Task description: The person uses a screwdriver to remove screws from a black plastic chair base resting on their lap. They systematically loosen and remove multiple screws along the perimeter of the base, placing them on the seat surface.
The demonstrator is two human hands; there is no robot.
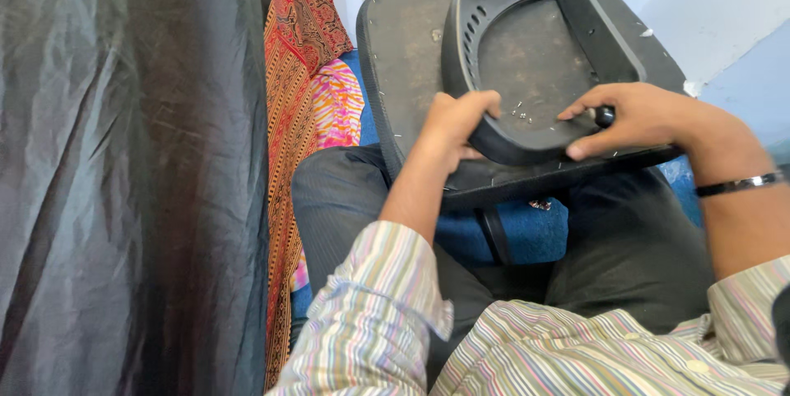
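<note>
One black moulded plastic frame (527, 1), oval with a hollow middle, is lying on one flat dark grey board (403, 42) that is resting across the person's lap. Two hands are working at its near rim. The left hand (457, 120) is clamping the rim's left corner, fingers curled over the edge. The right hand (638, 116) is pressing on the right corner, closed around one small black knob (605, 116). A few tiny pale specks are lying inside the frame. One silver-edged dark wristband (741, 185) is sitting on the right wrist. One grey cloth sheet (123, 157) is hanging left, one red patterned fabric (288, 116) just beside it.
</note>
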